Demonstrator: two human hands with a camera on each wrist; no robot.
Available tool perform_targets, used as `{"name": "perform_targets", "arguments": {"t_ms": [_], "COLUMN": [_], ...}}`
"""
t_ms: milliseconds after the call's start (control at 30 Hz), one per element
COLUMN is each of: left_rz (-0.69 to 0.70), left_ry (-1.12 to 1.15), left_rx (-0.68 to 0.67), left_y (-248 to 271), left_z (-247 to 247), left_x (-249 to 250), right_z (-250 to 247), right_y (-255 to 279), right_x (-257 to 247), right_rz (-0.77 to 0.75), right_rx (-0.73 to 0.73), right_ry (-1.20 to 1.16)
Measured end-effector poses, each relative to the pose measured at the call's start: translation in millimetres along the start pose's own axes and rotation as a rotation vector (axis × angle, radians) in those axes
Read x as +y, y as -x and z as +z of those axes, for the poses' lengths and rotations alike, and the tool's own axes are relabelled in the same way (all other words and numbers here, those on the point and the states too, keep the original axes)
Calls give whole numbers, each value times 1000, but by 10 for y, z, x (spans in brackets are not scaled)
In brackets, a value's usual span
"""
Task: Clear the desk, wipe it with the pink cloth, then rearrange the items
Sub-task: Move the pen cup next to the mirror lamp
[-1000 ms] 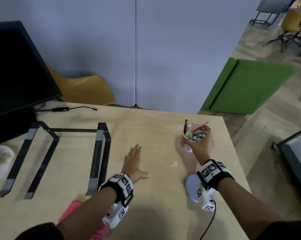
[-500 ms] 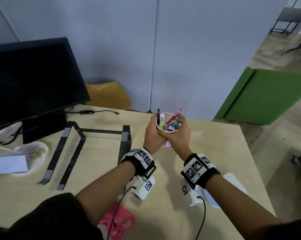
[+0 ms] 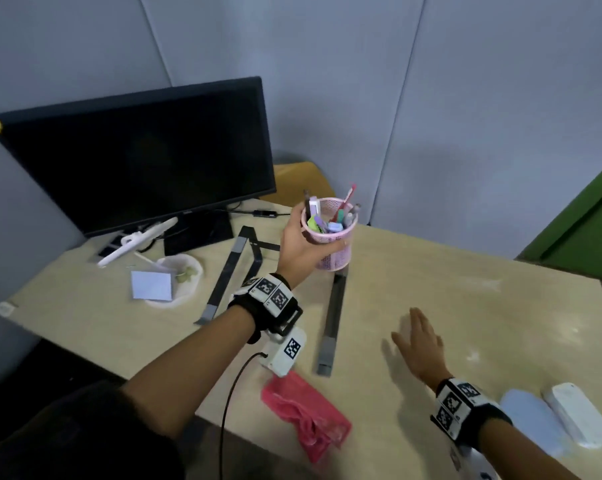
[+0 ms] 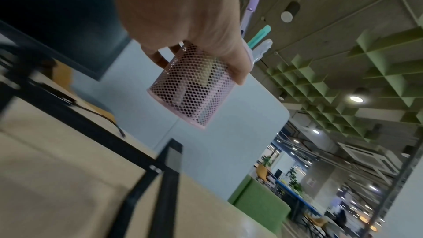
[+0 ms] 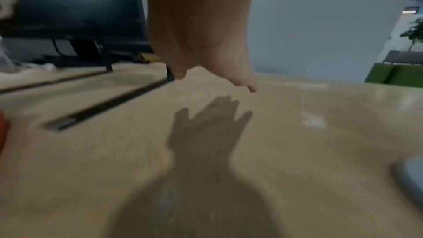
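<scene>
My left hand [image 3: 301, 245] grips a pink mesh pen cup [image 3: 332, 249] full of pens, lifted above the black laptop stand [image 3: 239, 268]. In the left wrist view the pen cup [image 4: 192, 90] hangs tilted in my left hand [image 4: 194, 24], clear of the desk. My right hand [image 3: 419, 341] hovers flat and empty, fingers straight, just above the wooden desk [image 3: 465, 306]. The right wrist view shows that right hand [image 5: 201, 30] casting a shadow on the desk [image 5: 297, 169]. The crumpled pink cloth [image 3: 304, 415] lies at the desk's near edge.
A black monitor [image 3: 136, 157] stands at the back left. A white plate [image 3: 188, 287] with a white card [image 3: 152, 285] lies left of the stand, a white lamp [image 3: 136, 240] behind it. A pale blue flat thing [image 3: 531, 420] and a white case [image 3: 578, 414] lie near right.
The pen cup went from my right hand through both hands to my left hand alone, which carried it left. My right hand let go and dropped back over the desk. The view swung left.
</scene>
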State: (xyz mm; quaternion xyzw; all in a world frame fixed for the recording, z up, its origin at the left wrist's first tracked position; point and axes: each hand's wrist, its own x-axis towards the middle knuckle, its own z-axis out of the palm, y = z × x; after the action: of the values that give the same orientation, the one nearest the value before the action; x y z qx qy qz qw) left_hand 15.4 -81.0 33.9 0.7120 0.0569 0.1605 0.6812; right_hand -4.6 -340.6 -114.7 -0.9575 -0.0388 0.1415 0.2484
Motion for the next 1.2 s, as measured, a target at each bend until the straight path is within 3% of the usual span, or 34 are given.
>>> {"name": "perform_targets", "arguments": {"t_ms": [167,367,533,700,900,1200], "left_rz": [22,-21,-50,-88,-274,-386], "left_ry": [-97,-227,-310,-372,-428,-452], "left_rx": [194,343,478,584,757,727], "left_y": [159,596,1009,1240,1240,1204], "left_z": [-915,-1860,-2343,-2496,-2441,-2267], "left_x": [26,-13,-275,-539,-847,-1178], "right_z": [441,658,715,702,701,751], "right_y": [160,145,123,150,164,164], "right_x": [137,-96,-194,-179,-180,-90], "right_rz": [108,182,248,238,231,215], "right_rx": [-160,-68,-67,-59,-40,-21], "right_ry": [195,149,131,153,159,208]}}
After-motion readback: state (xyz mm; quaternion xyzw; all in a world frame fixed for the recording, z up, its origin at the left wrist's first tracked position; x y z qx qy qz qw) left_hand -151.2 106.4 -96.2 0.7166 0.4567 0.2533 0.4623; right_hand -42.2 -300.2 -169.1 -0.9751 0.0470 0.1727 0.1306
